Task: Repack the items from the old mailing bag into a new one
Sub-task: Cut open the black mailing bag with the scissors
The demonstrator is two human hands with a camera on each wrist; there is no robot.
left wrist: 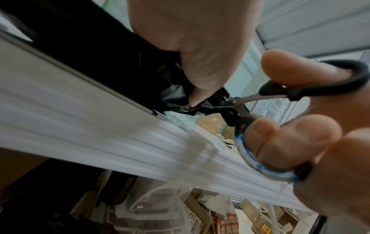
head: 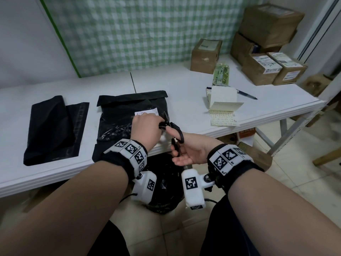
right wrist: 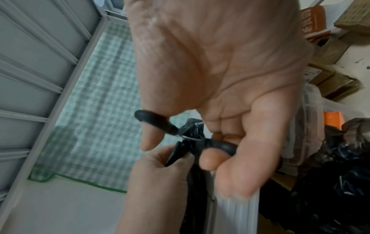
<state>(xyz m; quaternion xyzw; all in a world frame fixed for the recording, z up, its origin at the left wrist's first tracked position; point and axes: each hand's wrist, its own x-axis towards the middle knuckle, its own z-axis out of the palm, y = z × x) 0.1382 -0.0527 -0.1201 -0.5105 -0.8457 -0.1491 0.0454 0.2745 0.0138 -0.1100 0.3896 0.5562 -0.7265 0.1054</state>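
The old black mailing bag (head: pixel 118 117), with a white label (head: pixel 146 113), lies mid-table, its near end over the front edge. My left hand (head: pixel 156 124) pinches its crumpled right edge (left wrist: pixel 180 96). My right hand (head: pixel 172 145) holds black-handled scissors (head: pixel 178 136), thumb through one loop (right wrist: pixel 156 120) and fingers through the other (right wrist: pixel 220 148). The blades (left wrist: pixel 226 106) meet the pinched plastic right by the left fingertips (right wrist: pixel 180 156). A new black mailing bag (head: pixel 53 130) lies folded at the table's left.
Cardboard boxes (head: pixel 206 56) (head: pixel 271 69) stand at the back right. A notepad (head: pixel 223 100), a pen (head: pixel 247 94) and a green packet (head: pixel 221 74) lie to the right. A black bin bag (head: pixel 166 191) sits below the white table's front edge (head: pixel 55 174).
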